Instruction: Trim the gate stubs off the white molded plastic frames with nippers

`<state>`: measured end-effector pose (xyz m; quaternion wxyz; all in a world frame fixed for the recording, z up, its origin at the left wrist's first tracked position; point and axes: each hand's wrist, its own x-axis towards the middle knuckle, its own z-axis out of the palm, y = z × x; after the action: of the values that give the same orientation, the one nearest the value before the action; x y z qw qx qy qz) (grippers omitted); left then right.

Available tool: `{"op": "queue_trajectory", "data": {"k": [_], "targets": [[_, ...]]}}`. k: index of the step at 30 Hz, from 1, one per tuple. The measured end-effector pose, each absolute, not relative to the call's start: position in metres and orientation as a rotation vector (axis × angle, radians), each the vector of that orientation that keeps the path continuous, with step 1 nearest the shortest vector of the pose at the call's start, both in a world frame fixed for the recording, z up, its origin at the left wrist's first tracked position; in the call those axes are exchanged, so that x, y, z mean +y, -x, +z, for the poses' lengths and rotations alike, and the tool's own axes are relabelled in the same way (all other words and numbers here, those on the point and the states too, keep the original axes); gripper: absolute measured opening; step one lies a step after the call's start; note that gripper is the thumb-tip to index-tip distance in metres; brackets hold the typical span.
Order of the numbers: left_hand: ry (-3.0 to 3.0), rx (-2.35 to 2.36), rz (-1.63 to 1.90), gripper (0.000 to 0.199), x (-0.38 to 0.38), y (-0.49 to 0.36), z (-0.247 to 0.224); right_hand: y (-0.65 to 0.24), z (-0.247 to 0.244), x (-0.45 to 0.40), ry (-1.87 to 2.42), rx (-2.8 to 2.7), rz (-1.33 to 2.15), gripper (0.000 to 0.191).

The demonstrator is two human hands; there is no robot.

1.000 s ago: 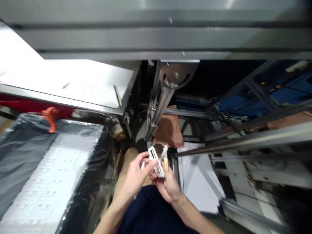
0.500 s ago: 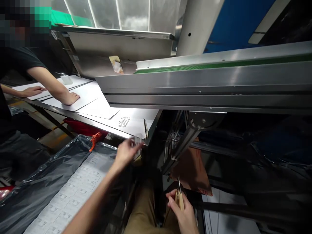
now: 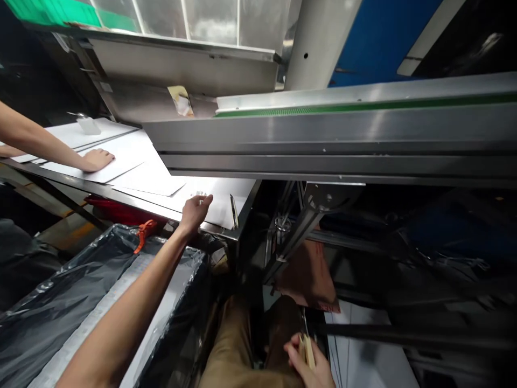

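My left hand (image 3: 194, 213) reaches over the front edge of the white-covered table, fingers bent and thumb close to them. Just beyond its fingertips lie small pale, translucent pieces (image 3: 198, 194), partly hidden by the hand. Whether the fingers still hold a piece is hidden. To the right of that hand a thin cutter-like knife (image 3: 234, 210) lies near the table corner. Low in front of my legs, my right hand (image 3: 313, 365) is closed around pliers (image 3: 307, 350) with pale yellow handles, their narrow metal tip pointing up.
A co-worker's hand (image 3: 98, 159) presses on white sheets (image 3: 121, 167) at the left. Above the table's right end runs a metal-framed conveyor (image 3: 323, 134). A bin lined with dark plastic (image 3: 81, 285) stands below left, with an orange tie (image 3: 143, 234). Brown card (image 3: 309, 277) is under the conveyor.
My left hand has moved up and left onto the table, from beside its corner where it carried a small translucent piece. My right hand keeps the pliers, slightly lower. The view has shifted.
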<state>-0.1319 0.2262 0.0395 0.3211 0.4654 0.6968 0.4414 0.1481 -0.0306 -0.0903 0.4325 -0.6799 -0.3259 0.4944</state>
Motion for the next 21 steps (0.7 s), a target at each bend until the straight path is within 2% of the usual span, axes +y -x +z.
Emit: {"op": "queue_trajectory", "data": {"k": [3,6,8,14,21], "targets": [[-1.008,1.449,1.128,0.046,0.152,0.089,0.025,-0.133,-0.05,-0.022,1.531,-1.08,1.4,0.032],[-0.416,0.931,1.201,0.041,0.083,0.051,0.007,-0.113,-0.02,-0.013,1.348,-1.166,1.544,0.026],[-0.204,0.784,1.234,0.04,0.051,0.035,-0.004,-0.103,-0.01,-0.012,1.254,-1.168,1.601,0.023],[-0.232,0.77,1.211,0.047,0.014,0.026,-0.01,-0.106,-0.01,-0.031,1.28,-1.17,1.516,0.016],[-0.687,1.141,0.969,0.026,0.003,0.045,-0.006,-0.127,-0.014,-0.046,1.456,-1.434,1.235,0.009]]}}
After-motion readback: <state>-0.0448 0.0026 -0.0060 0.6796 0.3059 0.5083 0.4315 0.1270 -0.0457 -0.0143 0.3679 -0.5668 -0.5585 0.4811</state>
